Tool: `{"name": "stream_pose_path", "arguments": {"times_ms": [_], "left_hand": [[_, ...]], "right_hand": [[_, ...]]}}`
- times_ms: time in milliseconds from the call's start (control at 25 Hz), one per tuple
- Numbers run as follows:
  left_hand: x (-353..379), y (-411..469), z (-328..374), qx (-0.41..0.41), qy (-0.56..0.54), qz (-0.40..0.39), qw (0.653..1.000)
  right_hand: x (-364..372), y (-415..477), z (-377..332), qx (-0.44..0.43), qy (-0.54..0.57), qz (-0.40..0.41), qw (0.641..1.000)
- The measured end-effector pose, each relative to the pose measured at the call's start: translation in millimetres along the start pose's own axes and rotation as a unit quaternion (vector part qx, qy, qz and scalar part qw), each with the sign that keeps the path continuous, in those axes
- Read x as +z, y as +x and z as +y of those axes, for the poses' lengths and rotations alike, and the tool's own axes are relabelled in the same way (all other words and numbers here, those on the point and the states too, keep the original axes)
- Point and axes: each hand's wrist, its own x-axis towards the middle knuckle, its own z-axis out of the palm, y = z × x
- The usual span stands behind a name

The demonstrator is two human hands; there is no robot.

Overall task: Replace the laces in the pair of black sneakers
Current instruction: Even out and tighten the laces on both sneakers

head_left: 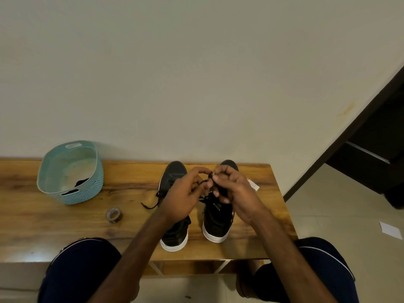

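Glossy wooden bench [54,226] against plain cream wall [196,73]; ribbed teal basket [91,189] at ten o'clock, tape roll [114,215] at nine; black sneakers [175,235], white soles, dead centre; left hand [183,197] and right hand [234,191] both pinching black lace [202,183]
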Motion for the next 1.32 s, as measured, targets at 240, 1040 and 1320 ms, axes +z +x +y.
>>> {"name": "stream_pose_path", "arguments": {"times_ms": [240,1040,1320], "left_hand": [[-3,1,-8,-0.11,-0.065,0.162,0.979],[-15,5,7,-0.089,-0.274,0.142,0.947],[-14,7,2,-0.097,-0.268,0.129,0.95]], "right_hand": [[-20,-3,-6,0.05,-0.189,-0.019,0.981],[-18,16,50,0.052,-0.719,0.035,0.693],[-6,20,67,0.116,-0.696,0.047,0.707]]}}
